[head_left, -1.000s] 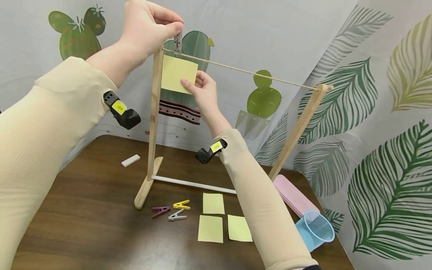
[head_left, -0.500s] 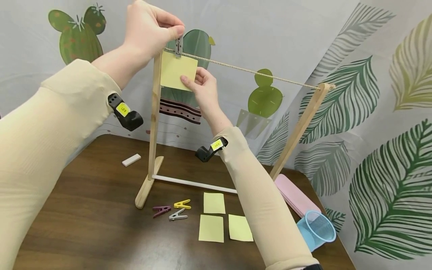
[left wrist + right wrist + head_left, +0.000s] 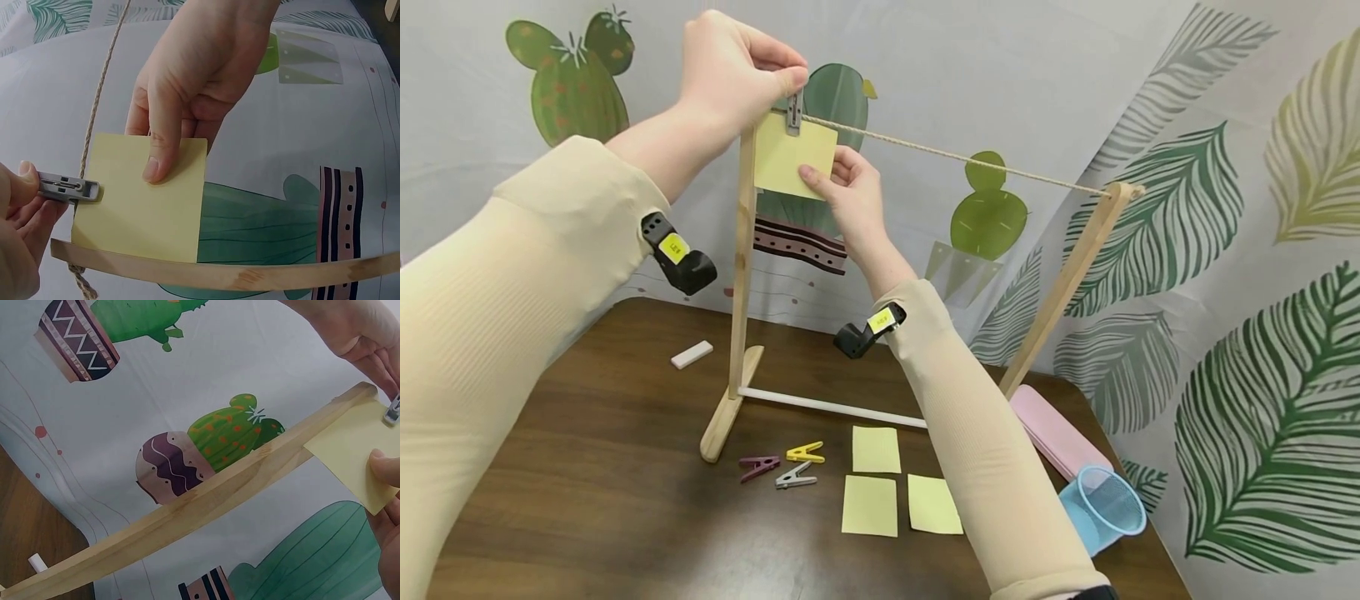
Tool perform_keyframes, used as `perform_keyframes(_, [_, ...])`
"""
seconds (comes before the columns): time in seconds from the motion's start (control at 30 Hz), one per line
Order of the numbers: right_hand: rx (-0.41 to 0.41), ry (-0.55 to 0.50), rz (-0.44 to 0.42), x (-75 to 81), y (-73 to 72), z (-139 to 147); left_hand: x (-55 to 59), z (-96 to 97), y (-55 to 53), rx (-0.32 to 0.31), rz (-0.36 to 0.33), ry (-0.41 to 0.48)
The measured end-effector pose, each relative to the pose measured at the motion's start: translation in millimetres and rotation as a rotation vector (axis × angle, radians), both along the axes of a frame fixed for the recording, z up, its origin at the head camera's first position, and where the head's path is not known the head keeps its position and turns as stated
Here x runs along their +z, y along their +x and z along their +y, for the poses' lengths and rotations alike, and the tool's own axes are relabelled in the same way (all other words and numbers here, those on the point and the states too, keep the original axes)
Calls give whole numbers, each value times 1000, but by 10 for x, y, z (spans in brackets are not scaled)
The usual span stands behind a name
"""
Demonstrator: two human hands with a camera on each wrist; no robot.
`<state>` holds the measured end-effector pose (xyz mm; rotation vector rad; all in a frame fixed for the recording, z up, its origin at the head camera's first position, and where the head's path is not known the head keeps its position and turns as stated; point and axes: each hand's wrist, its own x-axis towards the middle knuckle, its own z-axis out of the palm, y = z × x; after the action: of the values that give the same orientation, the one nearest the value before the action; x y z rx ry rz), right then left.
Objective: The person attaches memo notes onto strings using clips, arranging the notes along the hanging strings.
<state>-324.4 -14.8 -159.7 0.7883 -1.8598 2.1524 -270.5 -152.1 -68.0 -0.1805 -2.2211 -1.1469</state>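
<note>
At the left end of a twine line [image 3: 955, 156], my left hand [image 3: 733, 79] pinches a grey clothespin [image 3: 793, 114] between thumb and fingers. The clothespin's tip lies over the top edge of a yellow sticky note [image 3: 786, 158], at the line. My right hand [image 3: 857, 196] pinches the same note near its right edge, thumb in front and fingers behind. In the left wrist view the clothespin [image 3: 69, 186] overlaps the note's edge [image 3: 144, 206] beside the twine. The line is strung between two wooden posts [image 3: 742, 275], the left one close by the note.
On the brown table lie a purple clothespin [image 3: 759, 467], a yellow clothespin [image 3: 806, 452], a light grey clothespin [image 3: 796, 476] and several sticky notes [image 3: 869, 506]. A white block [image 3: 692, 355] sits left; a pink case [image 3: 1060, 433] and a blue mesh cup [image 3: 1101, 510] are right. A white rod [image 3: 831, 407] joins the posts.
The right hand has raised the note slightly to the line. The left hand has lowered the clothespin, whose tip now covers the note's top edge.
</note>
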Motion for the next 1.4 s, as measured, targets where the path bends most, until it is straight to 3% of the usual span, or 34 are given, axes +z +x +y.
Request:
perform_keyframes(0.5, [-9, 40, -1, -10, -13, 37, -2, 5, 52, 10, -30, -119])
perform_keyframes(1.4, [-45, 105, 21, -47, -41, 89, -16, 24, 135, -18, -13, -146])
